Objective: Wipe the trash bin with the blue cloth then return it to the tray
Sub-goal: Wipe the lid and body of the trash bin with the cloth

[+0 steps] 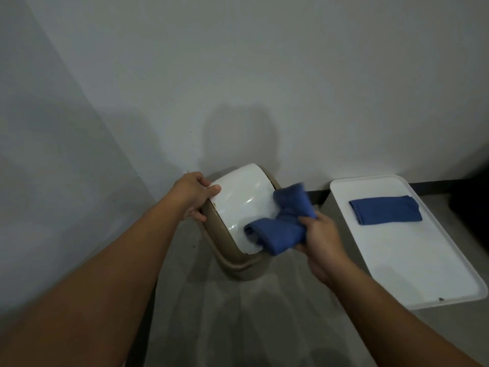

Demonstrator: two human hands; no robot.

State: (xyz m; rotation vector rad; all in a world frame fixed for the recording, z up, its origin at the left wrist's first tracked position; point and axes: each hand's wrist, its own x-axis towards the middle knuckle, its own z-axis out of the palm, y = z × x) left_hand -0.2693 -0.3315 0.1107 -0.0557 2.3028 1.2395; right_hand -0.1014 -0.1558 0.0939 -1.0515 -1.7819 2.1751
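Observation:
A tan trash bin [232,263] with a glossy white swing lid [238,202] stands on the floor against the wall. My left hand [191,193] grips the lid's left edge, thumb on top. My right hand [321,243] is closed on a bunched blue cloth [280,229], which lies on the lid's right and lower part. A white tray [402,260] sits to the right of the bin.
A second blue cloth [385,209], folded flat, lies on the upper part of the tray. White walls meet in a corner behind and to the left of the bin. Grey floor [238,327] stretches toward me below the bin.

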